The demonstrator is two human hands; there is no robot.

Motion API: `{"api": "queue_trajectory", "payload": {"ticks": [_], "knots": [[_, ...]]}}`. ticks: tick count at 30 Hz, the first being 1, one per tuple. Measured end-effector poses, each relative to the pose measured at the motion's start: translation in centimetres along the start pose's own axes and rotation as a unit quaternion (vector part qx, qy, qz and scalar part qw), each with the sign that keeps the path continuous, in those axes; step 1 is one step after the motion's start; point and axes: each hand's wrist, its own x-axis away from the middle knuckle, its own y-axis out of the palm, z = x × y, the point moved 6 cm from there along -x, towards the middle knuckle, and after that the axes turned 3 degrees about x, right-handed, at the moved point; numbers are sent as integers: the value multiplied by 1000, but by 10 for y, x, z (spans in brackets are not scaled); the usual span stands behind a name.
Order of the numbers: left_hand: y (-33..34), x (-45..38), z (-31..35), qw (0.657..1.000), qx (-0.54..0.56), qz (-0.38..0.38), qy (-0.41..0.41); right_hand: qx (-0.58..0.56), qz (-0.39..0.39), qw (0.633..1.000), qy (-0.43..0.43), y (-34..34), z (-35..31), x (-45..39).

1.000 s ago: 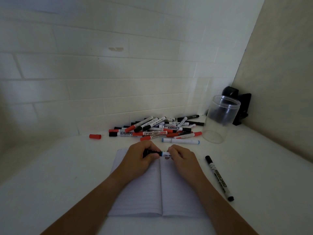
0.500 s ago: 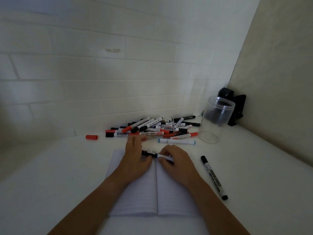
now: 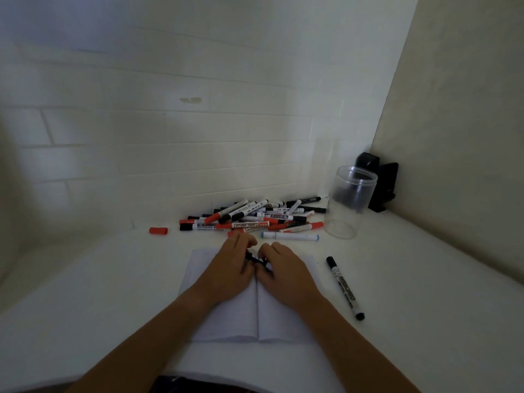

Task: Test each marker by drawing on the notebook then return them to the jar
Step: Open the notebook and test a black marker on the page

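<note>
While both hands close over it, the marker [image 3: 256, 259] above the open notebook [image 3: 226, 316] shows only a dark sliver between the left hand [image 3: 229, 265] and right hand [image 3: 286, 269], each with fingers curled around it. Its colour and cap are hard to make out. The white table [image 3: 425, 321] meets a tiled wall [image 3: 170, 137]; a pile of markers [image 3: 255, 218] lies far, left of the empty clear jar [image 3: 350, 201]. A black marker [image 3: 344, 287] lies right of the notebook. Since a second ago, the hands have drawn together, hiding the marker's white barrel.
</note>
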Motion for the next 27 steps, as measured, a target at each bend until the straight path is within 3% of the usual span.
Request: {"api": "queue_trajectory", "payload": {"ticks": [8,13,16,19,22,27], "knots": [[1,4,37,972,-231,38,-1,56,37,995,75,-46,12,46],[34,17,114,989,-134,18,56,88,84,979,165,-106,49,100],[79,32,161,986,-48,-69,146,86,107,965,225,-144,71,149],[131,48,212,959,23,-161,230,85,139,951,263,-176,86,208],[174,47,249,947,59,-211,235,79,162,934,308,-199,95,266],[213,43,283,944,71,-224,232,99,219,884,402,-216,107,370]]}}
